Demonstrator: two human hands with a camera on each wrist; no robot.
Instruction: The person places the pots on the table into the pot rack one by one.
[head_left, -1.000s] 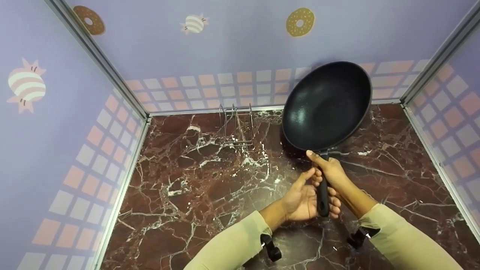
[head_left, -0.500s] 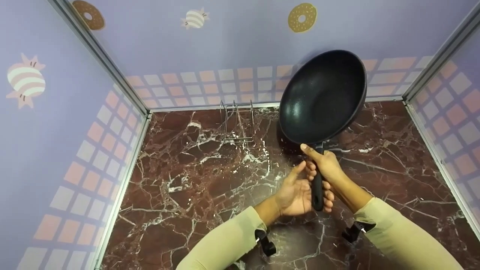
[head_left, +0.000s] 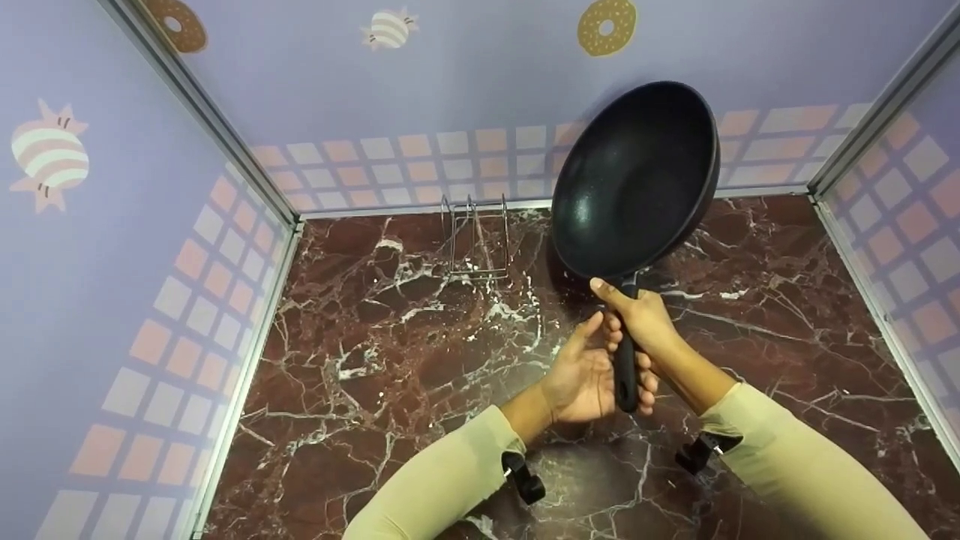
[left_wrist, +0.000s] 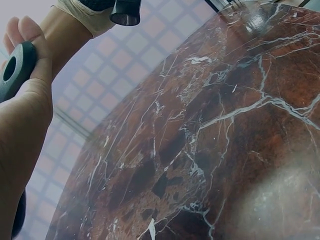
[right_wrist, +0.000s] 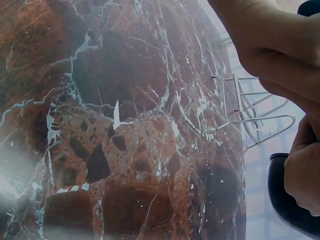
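Head view | right hand (head_left: 649,319) is gripping the handle (head_left: 625,375) near the bowl, left hand (head_left: 579,381) is cupping it lower down | black pan (head_left: 634,180) is tilting over marble tabletop (head_left: 319,420) | wire rack (head_left: 481,235) is standing left

My head view was fairly evenly lit, with glare at eight o'clock inside the black pan (head_left: 637,180) and dull sheen on the marbled tabletop (head_left: 420,352); I got hazier wrist views, glare whitening the left's four o'clock, the right's eight.
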